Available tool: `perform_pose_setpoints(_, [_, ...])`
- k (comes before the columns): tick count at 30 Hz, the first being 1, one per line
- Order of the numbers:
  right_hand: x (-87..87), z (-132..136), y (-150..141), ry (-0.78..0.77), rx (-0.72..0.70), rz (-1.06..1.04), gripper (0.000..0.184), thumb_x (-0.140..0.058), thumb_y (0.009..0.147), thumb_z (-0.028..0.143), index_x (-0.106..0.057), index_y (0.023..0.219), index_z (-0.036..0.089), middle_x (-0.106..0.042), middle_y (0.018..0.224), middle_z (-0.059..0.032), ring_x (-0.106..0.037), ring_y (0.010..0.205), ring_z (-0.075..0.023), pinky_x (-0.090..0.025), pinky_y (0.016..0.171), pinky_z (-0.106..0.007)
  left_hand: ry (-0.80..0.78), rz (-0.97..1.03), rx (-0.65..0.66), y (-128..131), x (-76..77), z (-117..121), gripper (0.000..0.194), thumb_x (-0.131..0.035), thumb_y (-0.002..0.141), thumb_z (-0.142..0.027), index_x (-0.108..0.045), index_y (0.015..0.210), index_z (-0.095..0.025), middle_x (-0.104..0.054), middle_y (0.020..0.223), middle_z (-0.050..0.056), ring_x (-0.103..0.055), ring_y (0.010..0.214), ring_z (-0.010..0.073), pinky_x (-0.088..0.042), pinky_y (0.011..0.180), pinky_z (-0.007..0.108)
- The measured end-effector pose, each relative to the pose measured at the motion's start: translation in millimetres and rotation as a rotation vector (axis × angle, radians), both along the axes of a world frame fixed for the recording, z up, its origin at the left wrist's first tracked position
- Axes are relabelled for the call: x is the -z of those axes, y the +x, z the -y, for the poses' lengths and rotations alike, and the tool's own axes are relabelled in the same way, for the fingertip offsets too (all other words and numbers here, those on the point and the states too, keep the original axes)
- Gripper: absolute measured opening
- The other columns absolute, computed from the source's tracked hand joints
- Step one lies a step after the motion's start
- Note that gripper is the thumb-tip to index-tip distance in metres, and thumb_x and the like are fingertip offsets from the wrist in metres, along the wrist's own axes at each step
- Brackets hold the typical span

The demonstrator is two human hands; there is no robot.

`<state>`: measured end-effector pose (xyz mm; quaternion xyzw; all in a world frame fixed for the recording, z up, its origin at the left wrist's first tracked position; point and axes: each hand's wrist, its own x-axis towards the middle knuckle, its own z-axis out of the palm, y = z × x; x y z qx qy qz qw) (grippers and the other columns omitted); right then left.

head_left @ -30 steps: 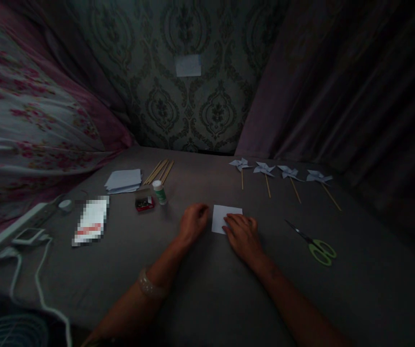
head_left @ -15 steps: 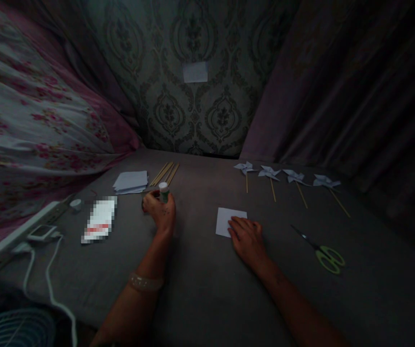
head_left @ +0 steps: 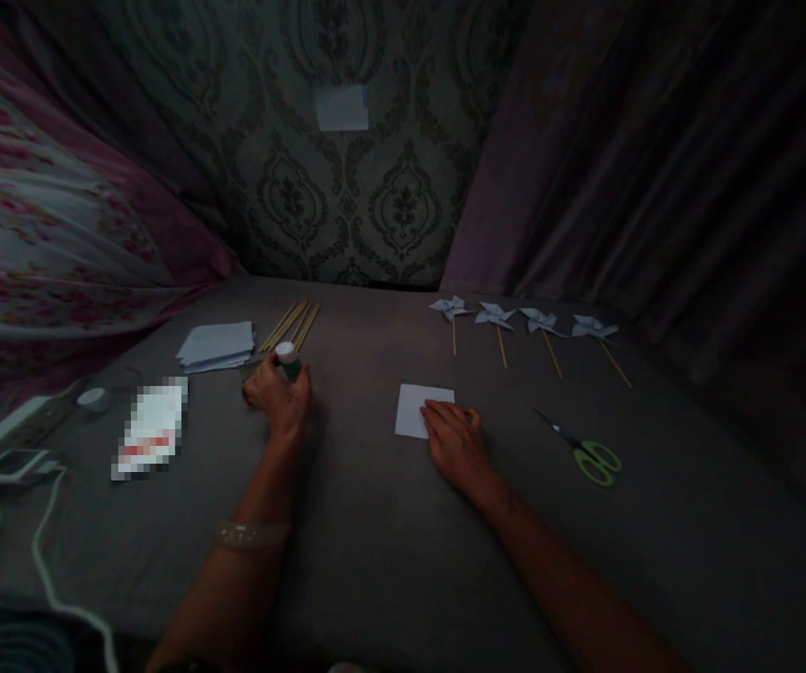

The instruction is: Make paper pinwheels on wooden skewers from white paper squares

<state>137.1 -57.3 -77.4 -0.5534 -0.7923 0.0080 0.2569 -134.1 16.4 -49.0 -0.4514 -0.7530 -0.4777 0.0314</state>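
My left hand (head_left: 278,397) is closed around a small green bottle with a white cap (head_left: 286,351). The bottle leans slightly, and its lower part is hidden by the hand. Near the middle of the table, a square sheet of white paper (head_left: 410,411) lies flat. My right hand (head_left: 455,444) rests on the right side of this sheet, fingers stretched out over it. Just beyond my left hand lie several thin wooden sticks (head_left: 292,325), beside a stack of white paper (head_left: 217,346).
Several paper pinwheels on sticks (head_left: 494,316) lie in a row at the back right. Green-handled scissors (head_left: 596,462) lie right of my right hand. At the left are a blurred white packet (head_left: 151,430), a small white round object (head_left: 93,400) and a power strip (head_left: 38,421) with white cables (head_left: 42,551).
The whole view has shifted, so everything appears further left and a little higher. Both hands keep their places, the left on the bottle and the right on the paper.
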Motion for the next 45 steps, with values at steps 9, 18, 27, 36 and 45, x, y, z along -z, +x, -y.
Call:
perform_pose_setpoints(9, [-1.2,-0.2,0.1,-0.034,0.001,-0.005,0.034,-0.04,0.093,0.014,-0.063,0.118,0.02,-0.062,0.128,-0.0083,-0.053,0.117,-0.0219,-0.026,0.098,-0.044,-0.104,-0.036,-0.026,-0.7,-1.1,-3.5,0.043,-0.064,0.072,-0.031,-0.06,0.108,-0.009,-0.063,0.107,0.019,-0.053,0.108,0.0366,-0.036,0.096,0.05])
perform_pose_setpoints(18, [-1.6,0.4,-0.6,-0.006,0.025,0.019,0.035,-0.038,0.094,0.018,-0.062,0.12,0.02,-0.062,0.128,-0.0106,-0.053,0.117,-0.0231,-0.028,0.099,-0.046,-0.076,-0.053,-0.019,-0.1,1.7,-3.4,0.033,-0.059,0.075,-0.032,-0.06,0.102,-0.013,-0.062,0.101,0.017,-0.054,0.105,0.0339,-0.036,0.094,0.05])
perform_pose_setpoints(27, [7.9,-2.8,3.8,0.006,0.034,0.056,0.045,-0.036,0.084,0.004,-0.062,0.12,0.017,-0.06,0.13,-0.0123,-0.052,0.119,-0.0227,-0.029,0.099,-0.044,0.014,-0.053,0.061,10.5,-4.0,3.9,0.028,-0.065,0.073,-0.028,-0.061,0.1,-0.019,-0.064,0.096,0.012,-0.055,0.102,0.031,-0.037,0.092,0.048])
perform_pose_setpoints(36, [-5.1,-0.4,2.7,0.022,0.086,0.074,0.03,-0.045,0.089,0.011,-0.068,0.107,0.02,-0.067,0.11,-0.0091,-0.058,0.101,-0.0224,-0.03,0.093,-0.042,0.113,0.106,0.439,54.5,-12.1,24.5,0.027,-0.063,0.077,-0.033,-0.063,0.101,-0.02,-0.066,0.101,0.007,-0.06,0.094,0.023,-0.046,0.082,0.036])
perform_pose_setpoints(45, [-9.4,-1.8,2.0,0.133,0.081,-0.073,0.023,-0.048,0.092,0.018,-0.07,0.089,0.02,-0.072,0.103,-0.0055,-0.061,0.095,-0.0186,-0.027,0.094,-0.038,0.09,0.395,0.802,91.2,-9.7,38.7,0.025,-0.063,0.076,-0.026,-0.064,0.101,-0.02,-0.066,0.104,0.007,-0.062,0.094,0.0189,-0.051,0.083,0.031])
